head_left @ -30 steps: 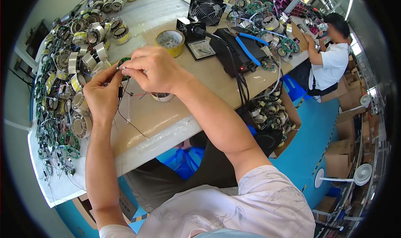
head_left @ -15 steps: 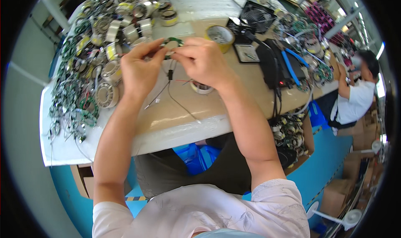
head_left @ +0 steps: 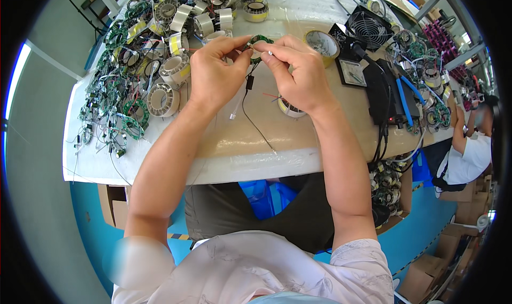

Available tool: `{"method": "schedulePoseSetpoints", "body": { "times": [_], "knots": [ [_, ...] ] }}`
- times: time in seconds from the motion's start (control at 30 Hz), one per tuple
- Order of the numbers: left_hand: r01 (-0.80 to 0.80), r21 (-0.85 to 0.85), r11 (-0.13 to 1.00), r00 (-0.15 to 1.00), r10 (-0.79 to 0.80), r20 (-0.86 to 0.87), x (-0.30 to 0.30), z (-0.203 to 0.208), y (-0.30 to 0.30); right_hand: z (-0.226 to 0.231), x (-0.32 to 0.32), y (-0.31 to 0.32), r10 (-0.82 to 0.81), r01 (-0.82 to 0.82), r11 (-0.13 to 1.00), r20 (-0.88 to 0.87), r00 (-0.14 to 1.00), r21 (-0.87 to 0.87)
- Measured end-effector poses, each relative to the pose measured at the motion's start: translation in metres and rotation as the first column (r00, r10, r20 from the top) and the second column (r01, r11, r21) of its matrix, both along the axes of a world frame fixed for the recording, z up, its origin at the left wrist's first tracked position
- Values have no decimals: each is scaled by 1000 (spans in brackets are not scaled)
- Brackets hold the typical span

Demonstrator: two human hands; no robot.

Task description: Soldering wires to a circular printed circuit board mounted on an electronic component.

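While the left hand [head_left: 214, 74] grips a green circuit ring [head_left: 260, 38] left of the yellow tape roll [head_left: 331, 57], the right hand [head_left: 304, 75], close beside it, pinches a small white piece [head_left: 270, 53] by the ring, with coils [head_left: 175, 43] heaped farther left of the roll on the tabletop [head_left: 293, 137].

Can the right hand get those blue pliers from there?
Probably yes, with a stretch: the blue pliers lie on the black box with nothing covering them. But the right hand looks busy at the green ring.
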State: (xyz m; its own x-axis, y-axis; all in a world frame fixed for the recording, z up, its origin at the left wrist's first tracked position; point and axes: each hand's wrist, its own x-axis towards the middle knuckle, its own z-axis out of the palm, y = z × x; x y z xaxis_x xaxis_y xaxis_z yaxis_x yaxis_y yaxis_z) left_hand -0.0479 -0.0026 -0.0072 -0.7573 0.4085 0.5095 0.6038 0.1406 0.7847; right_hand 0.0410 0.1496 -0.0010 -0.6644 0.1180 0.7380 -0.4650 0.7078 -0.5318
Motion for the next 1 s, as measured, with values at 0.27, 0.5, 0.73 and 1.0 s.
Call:
{"method": "schedulePoseSetpoints", "body": {
  "times": [0.27, 0.5, 0.73, 1.0],
  "knots": [
    [-9, 107, 994, 998, 15, -59, 1, -1, 2, 2, 2, 4, -45, 41, 991, 28, 999, 125],
    [-24, 78, 997, 996, 30, -85, 4, 1, 1, 0, 0, -4, -123, 121, 988, -14, 992, -92],
    [-26, 51, 998, 992, 32, -119, 6, 1, 3, 0, -2, -8, -110, 111, 993, 39, 993, -30],
    [-35, 32, 999, 991, 39, -128, 6, 0, 3, -4, -3, -7, -76, 97, 985, 143, 987, -143]
  ]
}}
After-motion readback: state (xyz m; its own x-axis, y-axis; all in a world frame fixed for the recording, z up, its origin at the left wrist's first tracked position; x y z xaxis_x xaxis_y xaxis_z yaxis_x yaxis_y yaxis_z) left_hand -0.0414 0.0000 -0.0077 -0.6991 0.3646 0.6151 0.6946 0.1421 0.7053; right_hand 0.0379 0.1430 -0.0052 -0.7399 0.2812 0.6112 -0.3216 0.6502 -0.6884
